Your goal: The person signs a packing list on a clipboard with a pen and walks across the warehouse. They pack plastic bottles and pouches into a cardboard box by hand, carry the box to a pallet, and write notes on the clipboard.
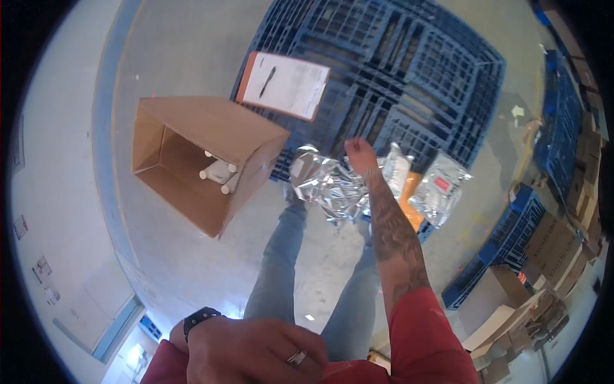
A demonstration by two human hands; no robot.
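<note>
My left hand (259, 352), with a ring and a dark wristband, is held close to my chest. Its fingers curl inward, and whatever is under them is hidden. Reaching forward, my right hand (360, 153) is closed over the near edge of a blue plastic pallet (441, 96). I cannot make out anything in its fingers. Around and below it lie a crumpled silver foil bag (336, 189), a silver-white pouch (398, 169), an orange packet (410, 201) and a flat silver bag with a red label (441, 185).
An open cardboard box (211, 134) lies tilted left of the pallet, with several white bottles (220, 173) inside. A clipboard (288, 86) with paper and a black pen (267, 82) rests on the pallet. More blue pallets (511, 224) and cardboard boxes (550, 249) stand at right.
</note>
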